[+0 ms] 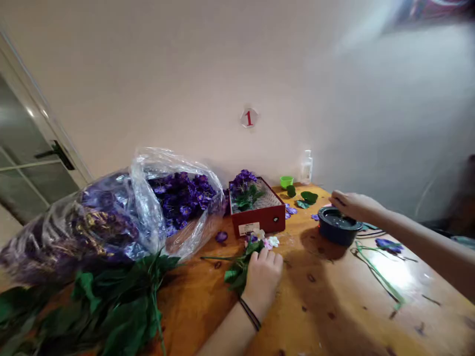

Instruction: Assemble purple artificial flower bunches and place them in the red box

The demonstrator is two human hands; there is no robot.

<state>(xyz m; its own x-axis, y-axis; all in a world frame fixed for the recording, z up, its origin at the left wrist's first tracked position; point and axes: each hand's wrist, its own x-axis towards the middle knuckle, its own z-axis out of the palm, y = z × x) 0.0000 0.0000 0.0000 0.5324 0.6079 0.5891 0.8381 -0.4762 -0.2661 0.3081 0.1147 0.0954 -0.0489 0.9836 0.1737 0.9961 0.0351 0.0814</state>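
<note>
Pale wall (pixel 178 89) behind, wooden counter (pixel 311 309) below: by the red box (pixel 263 218), the left hand (pixel 264 277) grasps a leafy flower sprig (pixel 243 264), likely light, soft-petalled, best taken by its stem (pixel 218 257). The right hand (pixel 349 204) is over the dark pot (pixel 336 233); I can't tell its grip.

The table (pixel 308 296) is glossy wood, the bag (pixel 145 207) plastic.
</note>
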